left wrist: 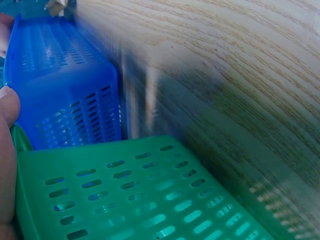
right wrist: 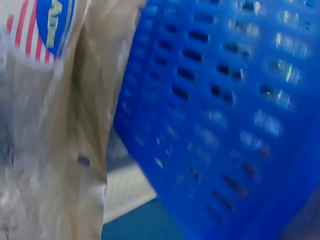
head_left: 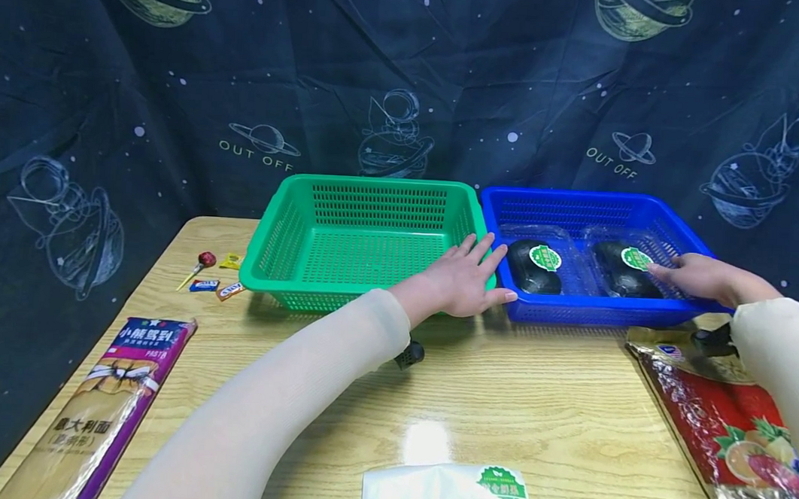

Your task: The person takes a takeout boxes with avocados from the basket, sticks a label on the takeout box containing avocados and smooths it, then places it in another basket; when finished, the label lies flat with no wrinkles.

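My left hand (head_left: 462, 279) lies across the right rim of the green basket (head_left: 363, 289), fingers spread. In the left wrist view its thumb (left wrist: 9, 105) is at the near corner of the blue basket (left wrist: 65, 90), where the two baskets meet. Two clear plastic boxes (head_left: 571, 270) sit inside the blue one, each with a dark rounded item and a green-and-white label. My right hand (head_left: 706, 277) reaches over that basket's right rim, thumb at the label of the right-hand box (head_left: 625, 280). Its other fingers are mostly hidden, so I cannot tell whether it grips the box.
Left of the green basket lie a lollipop (head_left: 205, 259) and several small wrapped candies (head_left: 204, 285). A pasta pack (head_left: 103, 400) lies along the left edge, a white packet (head_left: 447, 497) at the front. A red and gold bag (head_left: 709, 416) lies under my right forearm.
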A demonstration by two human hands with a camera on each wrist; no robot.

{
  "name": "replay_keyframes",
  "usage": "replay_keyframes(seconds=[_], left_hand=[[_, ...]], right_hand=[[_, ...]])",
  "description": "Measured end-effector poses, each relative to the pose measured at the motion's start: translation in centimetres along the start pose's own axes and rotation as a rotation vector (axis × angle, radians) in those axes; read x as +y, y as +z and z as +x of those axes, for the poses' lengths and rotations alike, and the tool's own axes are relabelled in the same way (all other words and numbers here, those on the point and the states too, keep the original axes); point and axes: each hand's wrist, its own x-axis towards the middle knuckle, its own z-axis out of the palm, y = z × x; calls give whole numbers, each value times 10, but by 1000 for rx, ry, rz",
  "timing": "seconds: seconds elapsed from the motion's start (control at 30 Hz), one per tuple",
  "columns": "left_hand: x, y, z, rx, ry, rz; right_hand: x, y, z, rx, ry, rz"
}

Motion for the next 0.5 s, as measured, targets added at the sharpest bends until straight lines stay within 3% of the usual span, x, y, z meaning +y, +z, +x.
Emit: replay_keyframes(seconds=[0.23,0.5], left_hand=[[1,-1,-1,-3,0,1],[1,-1,-1,-12,-5,4]], right_hand=[[-19,15,7,114,32,-65],[-21,15,1,127,28,-71]])
